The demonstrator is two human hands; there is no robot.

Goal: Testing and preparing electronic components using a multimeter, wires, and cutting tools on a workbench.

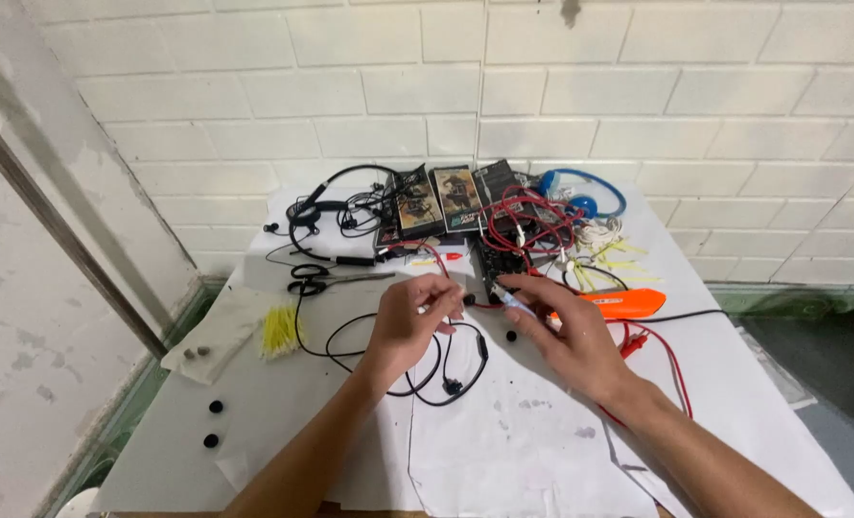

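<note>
My left hand (409, 322) and my right hand (563, 332) meet over the middle of a white-covered table (523, 451). The left fingers pinch the end of a thin black earphone cable (443, 376), which loops down toward me. The right fingers pinch a small white piece (511, 300) at the same spot; what it is stays unclear. Just beyond the hands lies a black device (500, 261) wrapped in red wires (523, 221).
Black scissors (323, 281), a bundle of yellow ties (279, 331), black headphones (323, 206), blue headphones (580, 197), small dark boxes (456, 197) and an orange tool (628, 303) lie around. Red leads (662, 350) trail to the right. A white brick wall stands behind.
</note>
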